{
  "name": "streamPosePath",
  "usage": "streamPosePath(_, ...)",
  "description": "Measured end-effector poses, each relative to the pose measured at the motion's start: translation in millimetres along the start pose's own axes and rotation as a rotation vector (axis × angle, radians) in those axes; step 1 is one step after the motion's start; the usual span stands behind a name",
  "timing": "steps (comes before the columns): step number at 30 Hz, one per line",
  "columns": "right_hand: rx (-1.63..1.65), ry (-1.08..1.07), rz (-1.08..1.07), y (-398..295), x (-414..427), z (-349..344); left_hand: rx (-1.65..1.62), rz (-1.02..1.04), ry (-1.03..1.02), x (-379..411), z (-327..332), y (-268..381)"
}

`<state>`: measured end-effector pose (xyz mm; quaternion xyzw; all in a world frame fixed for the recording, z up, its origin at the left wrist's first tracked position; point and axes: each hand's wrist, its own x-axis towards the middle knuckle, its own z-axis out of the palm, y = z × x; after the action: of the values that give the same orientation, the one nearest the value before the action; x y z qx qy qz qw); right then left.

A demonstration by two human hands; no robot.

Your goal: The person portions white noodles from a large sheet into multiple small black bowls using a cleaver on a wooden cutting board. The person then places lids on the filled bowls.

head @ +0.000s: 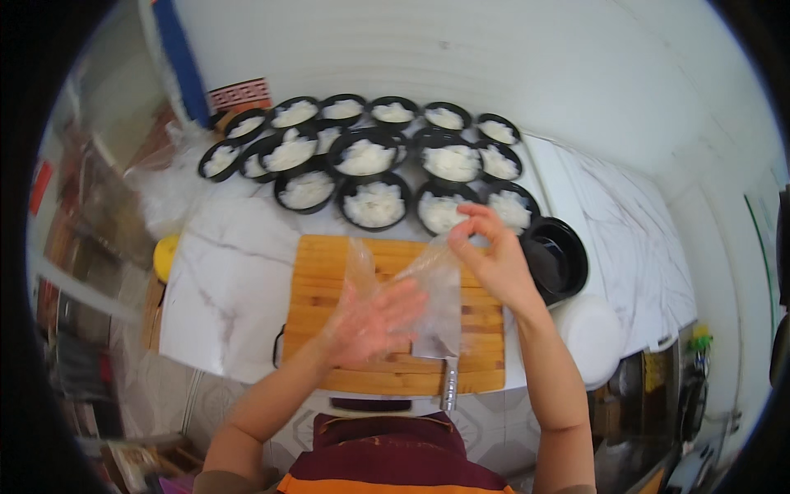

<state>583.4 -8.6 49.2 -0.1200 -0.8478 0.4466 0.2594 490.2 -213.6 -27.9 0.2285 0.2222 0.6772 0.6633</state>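
Observation:
My right hand (494,253) pinches a thin clear plastic film (426,262) between thumb and fingertip, above the far right of a wooden cutting board (315,272). My left hand (376,321) is blurred, palm up with fingers spread, over the board's middle. The plastic hangs around and beside it; whether it is a glove or a bag I cannot tell, nor how far the hand is inside it. A cleaver (450,383) lies on the board, its metal handle jutting past the front edge. Plastic and hand partly hide its blade.
Several black bowls (374,205) of white shredded food stand behind the board, some stacked on others. Black bowls without food (555,259) and a white round container (589,339) are at the right. A crumpled plastic bag (166,179) and a yellow object (165,258) are left.

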Motion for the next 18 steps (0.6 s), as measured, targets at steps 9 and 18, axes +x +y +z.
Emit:
streamPosePath(9, -0.158, 0.828, 0.120, -31, -140, -174, 1.245, 0.308, -0.410, 215, 114, 27)
streamPosePath(18, -0.086, 1.045, 0.546, 15, -316, -210, 2.472, -0.279, -0.331, 305, 81, -68)
